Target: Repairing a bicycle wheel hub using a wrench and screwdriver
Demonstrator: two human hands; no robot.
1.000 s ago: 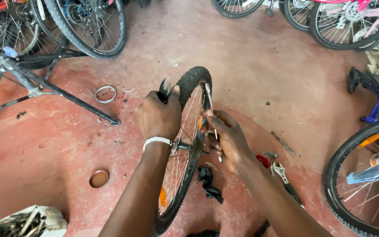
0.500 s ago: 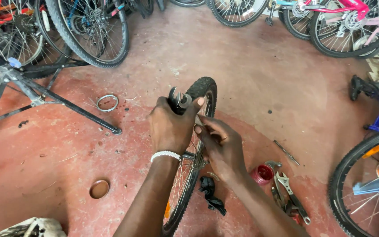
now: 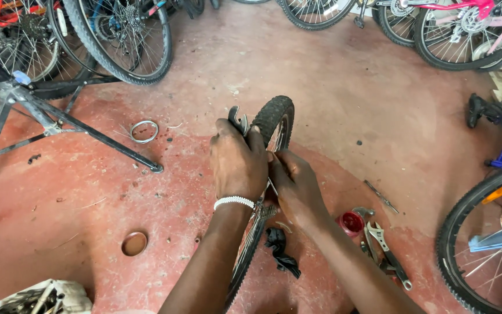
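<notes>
while the bicycle wheel [image 3: 265,174] stands upright on the red floor [image 3: 332,93], tyre on, the left hand [image 3: 238,160] grips a wrench [image 3: 239,121] at its rim and the right hand [image 3: 294,189] pinches the spokes (adjustment looks midway, tools [image 3: 384,250] lying nearby).

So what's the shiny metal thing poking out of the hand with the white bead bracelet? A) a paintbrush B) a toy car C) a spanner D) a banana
C: the left hand, the one with the white beaded bracelet, holds a grey metal spanner whose forked end sticks up above the fingers, beside the black knobbly bicycle tyre.
</notes>
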